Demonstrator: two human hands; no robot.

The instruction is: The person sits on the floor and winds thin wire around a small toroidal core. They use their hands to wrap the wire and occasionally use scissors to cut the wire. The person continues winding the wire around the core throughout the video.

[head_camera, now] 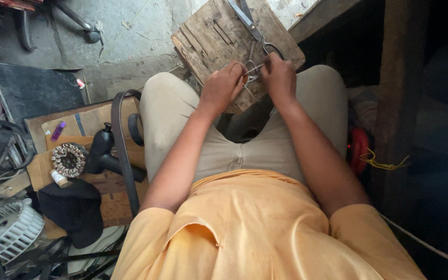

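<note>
On the floor at the far left lies a white fan grille [14,233], and beside it, on flattened cardboard [86,124], a wound motor stator [69,159], a black cloth [73,210] and a dark belt [122,150] looped over the person's left thigh.

The left hand [223,88] is closed on a loop of thin wire [250,72], fingers pinched together around it just above the near edge of the wooden board [237,39] that rests against the knees. The wire sits between the two hands, over that near edge of the board, and is partly hidden by the fingers.

The right hand [278,78] is likewise closed on the wire's other side, touching it close to the left hand. A pair of scissors [252,26] lies on the board just beyond, handles toward the right hand.

By the look of it the wire is light and springy, thin enough to kink or slip; holding it pinched close on either side of the working spot seems the soundest hold. At the far right, a red object [359,150] with yellow cord [385,165].
</note>
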